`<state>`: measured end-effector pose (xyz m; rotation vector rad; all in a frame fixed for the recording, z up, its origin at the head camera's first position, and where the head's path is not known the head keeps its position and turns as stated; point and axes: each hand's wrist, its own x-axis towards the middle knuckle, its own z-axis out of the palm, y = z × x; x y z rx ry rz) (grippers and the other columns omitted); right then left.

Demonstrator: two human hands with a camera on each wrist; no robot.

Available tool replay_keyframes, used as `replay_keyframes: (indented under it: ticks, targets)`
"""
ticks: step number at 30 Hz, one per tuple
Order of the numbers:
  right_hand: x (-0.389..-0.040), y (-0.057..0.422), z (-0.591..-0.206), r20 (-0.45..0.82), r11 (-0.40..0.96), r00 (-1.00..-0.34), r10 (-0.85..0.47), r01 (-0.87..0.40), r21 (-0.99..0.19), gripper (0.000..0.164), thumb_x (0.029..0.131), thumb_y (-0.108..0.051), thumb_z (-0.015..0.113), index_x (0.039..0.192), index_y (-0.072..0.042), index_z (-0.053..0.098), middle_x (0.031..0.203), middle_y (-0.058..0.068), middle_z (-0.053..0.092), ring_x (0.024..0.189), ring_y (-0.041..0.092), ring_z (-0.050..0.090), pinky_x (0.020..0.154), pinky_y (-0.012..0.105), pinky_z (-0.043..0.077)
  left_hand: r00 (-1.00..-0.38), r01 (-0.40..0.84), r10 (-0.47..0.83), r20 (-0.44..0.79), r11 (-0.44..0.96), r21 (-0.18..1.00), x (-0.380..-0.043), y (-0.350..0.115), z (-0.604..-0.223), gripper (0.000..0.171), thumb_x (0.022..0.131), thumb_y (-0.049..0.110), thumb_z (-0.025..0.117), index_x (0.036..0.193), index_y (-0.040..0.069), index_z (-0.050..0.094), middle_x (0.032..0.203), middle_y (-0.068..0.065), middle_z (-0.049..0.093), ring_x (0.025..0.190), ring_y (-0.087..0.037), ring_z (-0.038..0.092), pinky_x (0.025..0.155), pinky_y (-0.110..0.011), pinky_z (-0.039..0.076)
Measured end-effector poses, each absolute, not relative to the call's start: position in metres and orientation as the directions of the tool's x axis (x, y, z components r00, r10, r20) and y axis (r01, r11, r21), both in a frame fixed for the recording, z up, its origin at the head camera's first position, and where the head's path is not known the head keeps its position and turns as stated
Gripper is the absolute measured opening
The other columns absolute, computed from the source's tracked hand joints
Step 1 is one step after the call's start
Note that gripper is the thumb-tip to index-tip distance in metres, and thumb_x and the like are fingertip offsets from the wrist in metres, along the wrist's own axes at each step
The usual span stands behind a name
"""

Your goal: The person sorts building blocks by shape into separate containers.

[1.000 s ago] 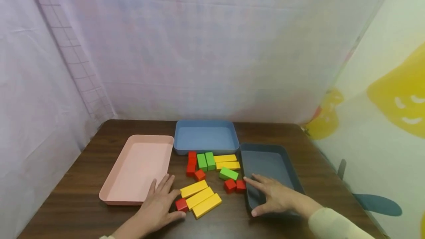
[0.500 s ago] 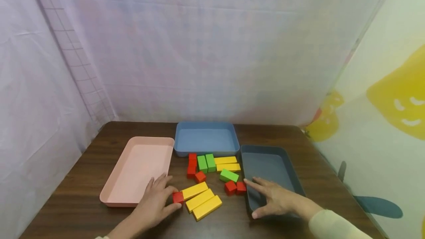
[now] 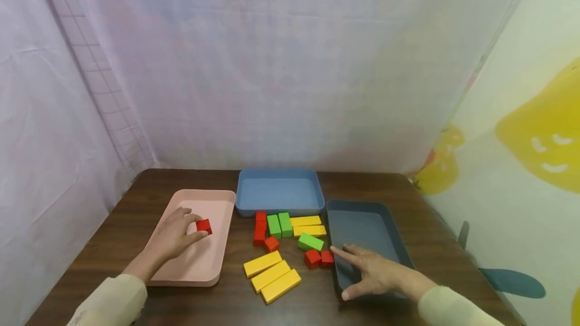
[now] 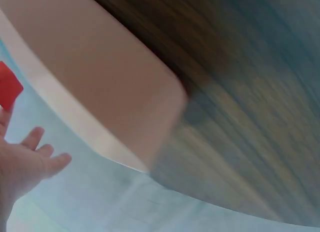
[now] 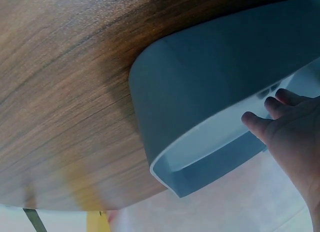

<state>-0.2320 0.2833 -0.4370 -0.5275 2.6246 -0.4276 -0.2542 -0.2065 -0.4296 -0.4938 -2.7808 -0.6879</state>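
Observation:
Over the pink tray (image 3: 206, 265), my left hand (image 3: 174, 233) pinches a red cube (image 3: 204, 226) between thumb and fingertips. The left wrist view catches the same red cube (image 4: 9, 86) at its left border, with the hand (image 4: 22, 164) below it. My right hand (image 3: 378, 270) hovers over the near part of the dark grey tray (image 3: 362, 215), its fingers spread and holding nothing. Two red cubes (image 3: 312, 258) lie just beyond its index fingertip. In the right wrist view the hand (image 5: 292, 124) overlaps the rim of the grey tray (image 5: 200, 77).
Between the trays lie three yellow blocks (image 3: 271, 276), two more yellow blocks (image 3: 309, 231) farther back, green blocks (image 3: 310, 242), and several red cubes (image 3: 260, 235). A blue tray (image 3: 280, 190) stands at the back of the brown wooden table (image 3: 181, 311).
My left hand has picked up the red cube beside the yellow blocks and carried it left over the pink tray. The right hand has stayed in place.

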Motion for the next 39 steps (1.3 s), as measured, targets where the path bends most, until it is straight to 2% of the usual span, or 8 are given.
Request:
replay_keyframes:
  ticks: [3, 8, 13, 16, 20, 26, 32, 39]
  targets:
    - [-0.231, 0.284, -0.439, -0.353, 0.883, -0.836, -0.419, -0.286, -0.372, 0.097, 0.073, -0.065, 0.076, 0.155, -0.046, 0.026, 0.159, 0.016, 0.027, 0.139, 0.050, 0.029, 0.103, 0.074, 0.024, -0.916, 0.385, 0.283, 0.285, 0.823, 0.418, -0.263, -0.220, -0.440, 0.031, 0.087, 0.026, 0.076, 0.105, 0.002, 0.069, 0.111, -0.024, 0.061, 0.112, -0.044, 0.052, 0.095, -0.059, 0.041]
    - [-0.232, 0.283, -0.439, -0.360, 0.890, -0.838, -0.411, -0.283, -0.357, 0.097, 0.073, -0.067, 0.075, 0.154, -0.049, 0.024, 0.160, 0.015, 0.026, 0.140, 0.049, 0.027, 0.104, 0.074, 0.024, -0.943, 0.332, 0.287, 0.168, 0.829, 0.450, -0.267, -0.228, -0.445, 0.031, 0.087, 0.023, 0.075, 0.107, 0.000, 0.068, 0.113, -0.029, 0.060, 0.115, -0.050, 0.049, 0.098, -0.062, 0.038]
    - [-0.235, 0.280, -0.436, -0.353, 0.891, -0.837, -0.418, -0.301, -0.341, 0.098, 0.073, -0.068, 0.075, 0.154, -0.048, 0.024, 0.160, 0.013, 0.025, 0.141, 0.050, 0.025, 0.104, 0.074, 0.022, -0.960, 0.277, 0.269, 0.081, 0.862, 0.425, -0.266, -0.231, -0.444, 0.048, 0.085, 0.028, 0.077, 0.118, -0.003, 0.064, 0.122, -0.033, 0.056, 0.121, -0.052, 0.045, 0.103, -0.062, 0.034]
    - [-0.236, 0.279, -0.435, -0.343, 0.890, -0.839, -0.424, -0.315, -0.331, 0.099, 0.072, -0.068, 0.074, 0.155, -0.047, 0.025, 0.161, 0.013, 0.025, 0.141, 0.052, 0.024, 0.104, 0.075, 0.020, -0.960, 0.278, 0.266, 0.089, 0.863, 0.421, -0.267, -0.231, -0.444, 0.059, 0.084, 0.031, 0.078, 0.125, -0.007, 0.059, 0.127, -0.036, 0.053, 0.124, -0.054, 0.042, 0.105, -0.063, 0.031]
    - [-0.235, 0.281, -0.435, -0.324, 0.886, -0.840, -0.436, -0.336, -0.321, 0.100, 0.071, -0.069, 0.074, 0.155, -0.045, 0.026, 0.162, 0.013, 0.021, 0.141, 0.053, 0.021, 0.104, 0.076, 0.017, -0.954, 0.301, 0.275, 0.123, 0.862, 0.409, -0.269, -0.227, -0.444, 0.064, 0.083, 0.033, 0.078, 0.127, -0.009, 0.057, 0.129, -0.038, 0.051, 0.126, -0.055, 0.040, 0.105, -0.065, 0.030]
    - [-0.234, 0.285, -0.437, -0.272, 0.857, -0.826, -0.494, -0.410, -0.312, 0.101, 0.071, -0.071, 0.073, 0.156, -0.037, 0.028, 0.162, 0.014, 0.019, 0.143, 0.048, 0.022, 0.107, 0.073, 0.015, -0.947, 0.321, 0.292, 0.134, 0.870, 0.375, -0.266, -0.218, -0.442, 0.063, 0.085, 0.037, 0.076, 0.130, -0.005, 0.057, 0.131, -0.035, 0.051, 0.127, -0.052, 0.042, 0.104, -0.064, 0.033]
    - [-0.236, 0.285, -0.432, -0.175, 0.800, -0.791, -0.586, -0.531, -0.279, 0.102, 0.073, -0.072, 0.070, 0.155, -0.022, 0.036, 0.161, 0.016, 0.023, 0.139, 0.049, 0.030, 0.106, 0.070, 0.024, -0.948, 0.317, 0.291, 0.126, 0.864, 0.392, -0.260, -0.209, -0.436, 0.063, 0.086, 0.038, 0.075, 0.131, -0.003, 0.057, 0.136, -0.036, 0.046, 0.130, -0.052, 0.038, 0.105, -0.064, 0.032]
    - [-0.240, 0.277, -0.423, -0.188, 0.807, -0.791, -0.582, -0.533, -0.255, 0.100, 0.071, -0.070, 0.074, 0.153, -0.023, 0.040, 0.160, 0.014, 0.027, 0.141, 0.044, 0.031, 0.108, 0.068, 0.024, -0.944, 0.329, 0.300, 0.137, 0.862, 0.385, -0.255, -0.200, -0.434, 0.059, 0.088, 0.037, 0.073, 0.130, -0.002, 0.058, 0.137, -0.037, 0.046, 0.133, -0.054, 0.035, 0.105, -0.067, 0.029]
